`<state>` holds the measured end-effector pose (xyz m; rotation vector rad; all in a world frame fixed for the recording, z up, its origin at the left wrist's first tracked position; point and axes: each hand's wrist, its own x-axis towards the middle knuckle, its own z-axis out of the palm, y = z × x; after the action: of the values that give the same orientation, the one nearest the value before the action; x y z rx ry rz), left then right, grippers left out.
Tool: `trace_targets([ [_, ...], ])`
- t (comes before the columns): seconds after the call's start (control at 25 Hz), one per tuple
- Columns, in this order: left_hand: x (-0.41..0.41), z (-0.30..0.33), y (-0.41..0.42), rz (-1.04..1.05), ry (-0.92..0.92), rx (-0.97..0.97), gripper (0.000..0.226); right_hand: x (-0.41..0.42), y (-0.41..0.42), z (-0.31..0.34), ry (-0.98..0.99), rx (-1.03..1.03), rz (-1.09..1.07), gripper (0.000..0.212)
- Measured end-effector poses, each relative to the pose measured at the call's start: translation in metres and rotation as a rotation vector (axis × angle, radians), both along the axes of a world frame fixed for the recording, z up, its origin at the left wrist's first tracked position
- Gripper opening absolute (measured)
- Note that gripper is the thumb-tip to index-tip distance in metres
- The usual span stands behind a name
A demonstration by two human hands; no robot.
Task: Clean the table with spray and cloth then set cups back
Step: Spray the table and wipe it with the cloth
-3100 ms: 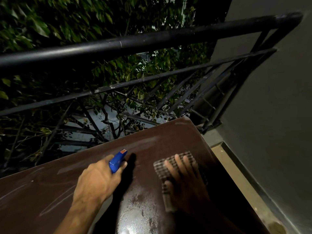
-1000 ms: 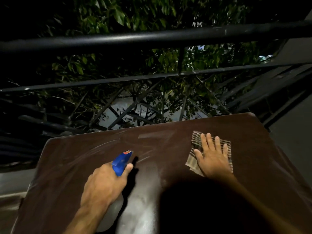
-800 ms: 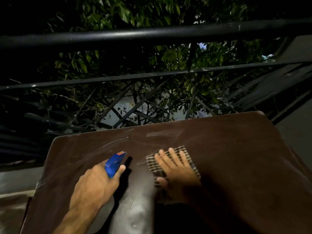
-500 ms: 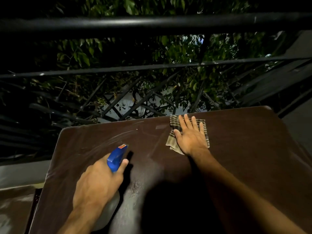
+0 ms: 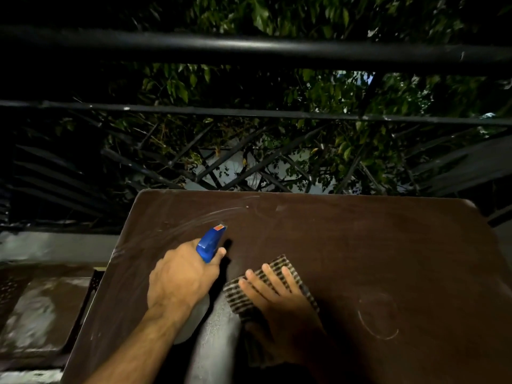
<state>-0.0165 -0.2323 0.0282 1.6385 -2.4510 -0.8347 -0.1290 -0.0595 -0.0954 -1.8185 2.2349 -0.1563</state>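
My left hand (image 5: 180,278) grips a spray bottle (image 5: 210,242) with a blue trigger head, its pale body standing on the dark brown table (image 5: 360,245). Just to its right, my right hand (image 5: 279,297) presses flat with straight fingers on a checked cloth (image 5: 279,266) near the table's front middle. Wet streaks curve across the far left of the tabletop. A faint ring mark (image 5: 378,317) shows on the right side. No cups are in view.
A black metal railing (image 5: 249,51) runs just beyond the table's far edge, with leafy branches behind it. A second brown surface (image 5: 41,309) sits lower at the left. My shadow darkens the near right part of the table.
My right hand has pulled the cloth from the far edge back toward me and to the left, close to the bottle. The left hand still holds the bottle in place.
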Motion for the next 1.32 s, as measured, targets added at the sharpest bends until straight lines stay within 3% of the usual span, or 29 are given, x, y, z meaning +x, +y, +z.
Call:
trace_targets([
  [0.2,0.041,-0.007,-0.006,0.136,-0.004,-0.02,0.031,-0.007,-0.013,-0.002,-0.01,-0.007,-0.128,0.062],
  [0.4,0.079,-0.011,-0.024,0.252,0.055,-0.008,0.034,-0.044,-0.096,0.01,-0.015,-0.001,-0.721,0.066],
  [0.48,0.082,-0.012,-0.025,0.289,0.084,0.001,0.031,-0.067,-0.145,0.015,-0.094,0.044,-0.844,0.069],
  [0.56,0.082,-0.015,-0.022,0.26,0.034,-0.011,0.03,-0.061,-0.174,0.013,-0.091,0.094,-0.794,0.071],
  [0.64,0.08,-0.019,-0.021,0.223,-0.026,0.004,0.03,-0.028,-0.175,0.008,-0.062,0.068,-0.566,0.07],
  [0.76,0.082,-0.023,-0.025,0.214,-0.083,0.099,0.036,0.029,-0.132,0.01,-0.044,0.052,-0.255,0.068],
  [0.84,0.087,-0.025,-0.029,0.223,-0.067,0.169,0.037,0.048,-0.094,0.014,-0.078,0.111,-0.185,0.071],
  [0.96,0.092,-0.028,-0.034,0.185,-0.048,0.17,0.036,0.055,-0.06,0.023,-0.113,0.151,-0.23,0.081],
  [1.04,0.094,-0.027,-0.037,0.209,-0.008,0.099,0.036,0.053,-0.07,0.022,-0.061,0.111,-0.301,0.066],
  [1.2,0.105,-0.03,-0.045,0.24,0.076,0.098,0.032,0.032,-0.153,0.012,0.024,-0.029,-0.47,0.059],
  [1.32,0.119,-0.031,-0.055,0.254,0.101,0.137,0.033,0.017,-0.219,0.009,-0.001,0.044,-0.5,0.062],
])
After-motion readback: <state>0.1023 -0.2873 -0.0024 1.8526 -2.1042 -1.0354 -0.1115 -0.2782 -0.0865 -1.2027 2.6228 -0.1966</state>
